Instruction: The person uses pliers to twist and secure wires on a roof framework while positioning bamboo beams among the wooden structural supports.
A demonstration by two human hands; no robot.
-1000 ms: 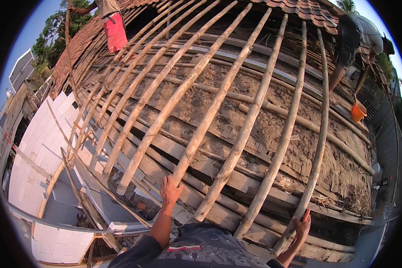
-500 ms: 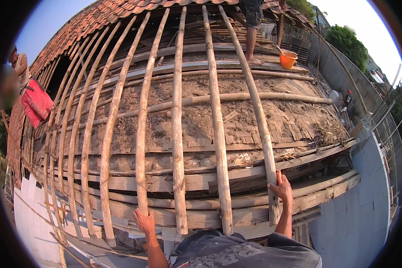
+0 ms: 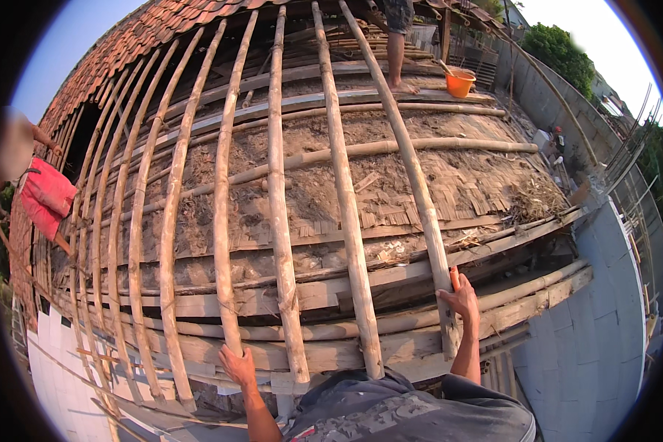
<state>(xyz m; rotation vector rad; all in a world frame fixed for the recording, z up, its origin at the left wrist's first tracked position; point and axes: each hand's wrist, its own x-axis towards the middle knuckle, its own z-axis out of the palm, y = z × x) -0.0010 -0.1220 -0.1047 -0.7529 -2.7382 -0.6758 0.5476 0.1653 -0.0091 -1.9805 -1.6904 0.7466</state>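
Long bamboo poles run down the roof in a row, over crosswise timbers. My left hand (image 3: 237,365) grips the lower end of one bamboo pole (image 3: 224,243), just above a thick wooden beam (image 3: 331,356); the pole's tip is hidden by the fingers. Further right, my right hand (image 3: 462,298) is closed round a tool with an orange-red handle (image 3: 454,278); the rest of the tool is hidden. That hand lies against the rightmost bamboo pole (image 3: 425,208). Between my hands, two more poles end near my dark shirt (image 3: 390,412).
Clay tiles (image 3: 132,44) cover the far upper left. An orange bucket (image 3: 460,84) stands near a co-worker's bare leg (image 3: 395,59). Another person in red shorts (image 3: 46,195) is at the left edge. A pale block wall (image 3: 604,295) drops away at right.
The view has shifted slightly, so the poles and bucket sit a little further left. The person in red shorts has changed posture. Both my hands keep their places on the poles.
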